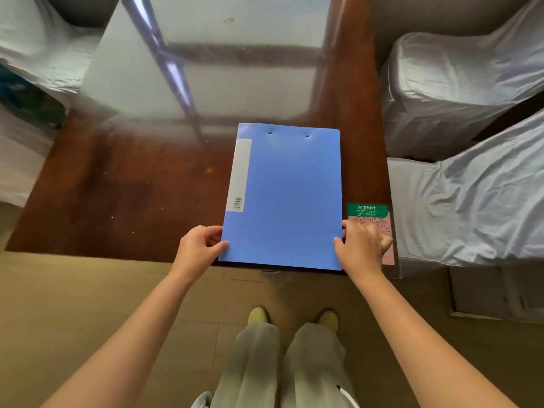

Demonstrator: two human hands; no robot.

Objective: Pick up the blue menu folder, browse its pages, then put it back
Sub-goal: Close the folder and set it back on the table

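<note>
The blue menu folder [284, 198] lies closed and flat on the dark wooden worktop [117, 201], at its near right part, with its long axis running away from the person: the short near edge sits at the worktop's front edge and the far short edge, which carries two small rivets, points toward the glossy far end. A pale grey label strip [240, 175] with a barcode at its near end runs along the folder's left long side. The left hand [200, 245] grips the near left corner, thumb lying on top of the cover and the fingers [212, 231] curled at the left edge, so they close on the folder. The right hand [360, 245] takes the near right corner in the same way, thumb tip on the cover and its fingers [379, 237] spread past the right edge; whether they reach under the folder or only rest against its side is hard to tell from this angle. Just right of the right fingers, partly under them, a pink card with a green header [368, 212] lies flat on the worktop, close beside the folder's right edge. Beyond the left fingers the worktop is bare brown wood, which turns to bright reflections farther out. Seats draped in white covers [459, 184] stand right of the worktop, and more white-covered seating [38, 45] stands at the far left. Below the hands, both bare forearms reach forward over a tan floor [73, 304], where pale trousers and yellow shoes [257, 316] show.
</note>
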